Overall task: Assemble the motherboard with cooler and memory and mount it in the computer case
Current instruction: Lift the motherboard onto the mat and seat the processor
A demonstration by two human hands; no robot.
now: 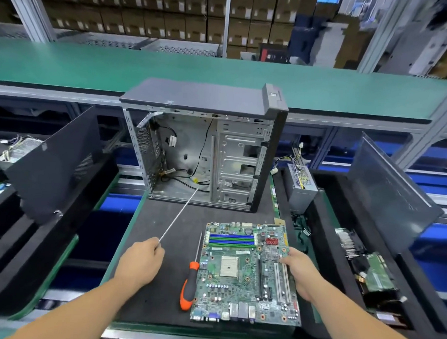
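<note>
— What does the head view show on the desk [149,242]?

— A motherboard [246,274] lies flat on the dark mat at the near right, its blue and green memory slots on the far side and the bare processor socket near the middle. An orange-and-black screwdriver [190,282] lies just to its left, touching or nearly touching the board's left edge, with the shaft pointing away.

— And the hands?

— The right hand [300,273] is at the board's right edge, its fingers [285,260] curled over the edge and grasping it beside the small heatsink. The left hand [140,262] sits left of the screwdriver, its fingers clenched around the near end of a long thin metal rod [179,214]. The rod slants away to the right, and its far tip reaches the lower opening of the computer case [205,148].

— Where is the case?

— Upright at the far end of the mat, its open side facing the person, with loose black cables inside and the drive cage on the right.

— Anything else nearby?

— A silver power supply [301,187] with coloured wires stands just right of the case. Dark side panels lean in trays at the left [55,163] and right [391,195]. A green conveyor [94,63] runs across behind, and cardboard boxes [172,18] are stacked beyond it.
</note>
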